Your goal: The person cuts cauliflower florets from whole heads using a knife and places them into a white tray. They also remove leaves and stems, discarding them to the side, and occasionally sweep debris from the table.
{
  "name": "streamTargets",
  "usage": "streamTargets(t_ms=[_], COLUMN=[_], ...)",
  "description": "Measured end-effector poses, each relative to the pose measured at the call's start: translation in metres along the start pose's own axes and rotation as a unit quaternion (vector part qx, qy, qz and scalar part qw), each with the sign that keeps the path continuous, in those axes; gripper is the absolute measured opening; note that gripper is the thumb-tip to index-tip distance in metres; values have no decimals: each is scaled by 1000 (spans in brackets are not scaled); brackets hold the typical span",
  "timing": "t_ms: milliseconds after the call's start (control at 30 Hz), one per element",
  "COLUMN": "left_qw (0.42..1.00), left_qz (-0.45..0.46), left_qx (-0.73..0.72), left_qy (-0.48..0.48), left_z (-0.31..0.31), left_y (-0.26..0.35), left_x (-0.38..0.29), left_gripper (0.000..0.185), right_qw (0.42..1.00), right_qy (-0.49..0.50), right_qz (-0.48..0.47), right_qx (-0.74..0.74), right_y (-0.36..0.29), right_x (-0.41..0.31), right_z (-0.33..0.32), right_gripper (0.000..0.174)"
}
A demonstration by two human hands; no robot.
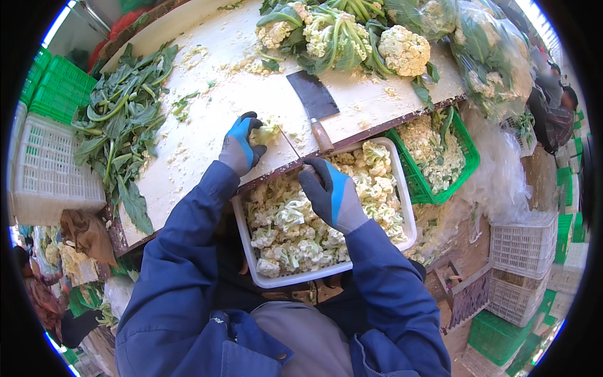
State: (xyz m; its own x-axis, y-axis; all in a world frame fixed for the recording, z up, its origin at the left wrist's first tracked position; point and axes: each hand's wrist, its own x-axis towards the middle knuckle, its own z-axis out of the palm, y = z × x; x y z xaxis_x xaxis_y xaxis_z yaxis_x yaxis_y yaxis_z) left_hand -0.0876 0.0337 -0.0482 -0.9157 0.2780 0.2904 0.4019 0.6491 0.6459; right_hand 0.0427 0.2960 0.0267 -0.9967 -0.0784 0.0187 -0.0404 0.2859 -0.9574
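Observation:
My left hand (241, 143), in a grey, blue and black work glove, grips a pale cauliflower piece (265, 133) over the white tabletop (207, 141). In the same kind of glove, my right hand (332, 193) is closed around the handle of a knife (289, 142). Its thin blade, seen nearly edge-on, points at the cauliflower piece; whether they touch I cannot tell. A cleaver (313, 94) with a wooden handle lies flat just beyond, its handle reaching the table edge. Under my right hand, a white plastic crate (409, 212) holds many cut cauliflower florets (294, 217).
Whole cauliflowers (404, 49) and plastic-bagged heads (492, 56) sit at the table's far right. Trimmed leaves (125, 113) are heaped left. A green crate (471, 155) of scraps stands right of the florets. Stacked crates (523, 245) rise at right; people (556, 108) are at both sides.

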Motion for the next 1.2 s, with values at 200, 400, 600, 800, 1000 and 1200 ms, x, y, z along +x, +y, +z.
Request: streamTargets(t_ms=[200, 400, 600, 800, 1000, 1200], left_qw=[1000, 998, 995, 999, 997, 998], left_qz=[-12, -47, -85, -49, -37, -41], left_qx=[-6, -35, -39, -19, -44, -10], left_qy=[7, 3, -23, -12, -47, -40], left_z=[0, 1, -3, 2, -6, -11], left_y=[17, 26, 37, 32, 26, 28], left_x=[0, -4, -2, -3, -11, -14], left_gripper=[61, 69, 71, 70, 58, 53], right_qw=[1000, 993, 993, 988, 968, 964], right_qy=[-16, -46, -41, -47, -51, -53], right_qz=[17, 105, 108, 133, 223, 221], right_qx=[-4, 23, 28, 53, 102, 139], right_y=[2, 5, 7, 21, 6, 3], right_x=[6, 13, 17, 25, 32, 33], right_z=[21, 28, 35, 38, 40, 45], right_gripper=[35, 36, 35, 37, 37, 38])
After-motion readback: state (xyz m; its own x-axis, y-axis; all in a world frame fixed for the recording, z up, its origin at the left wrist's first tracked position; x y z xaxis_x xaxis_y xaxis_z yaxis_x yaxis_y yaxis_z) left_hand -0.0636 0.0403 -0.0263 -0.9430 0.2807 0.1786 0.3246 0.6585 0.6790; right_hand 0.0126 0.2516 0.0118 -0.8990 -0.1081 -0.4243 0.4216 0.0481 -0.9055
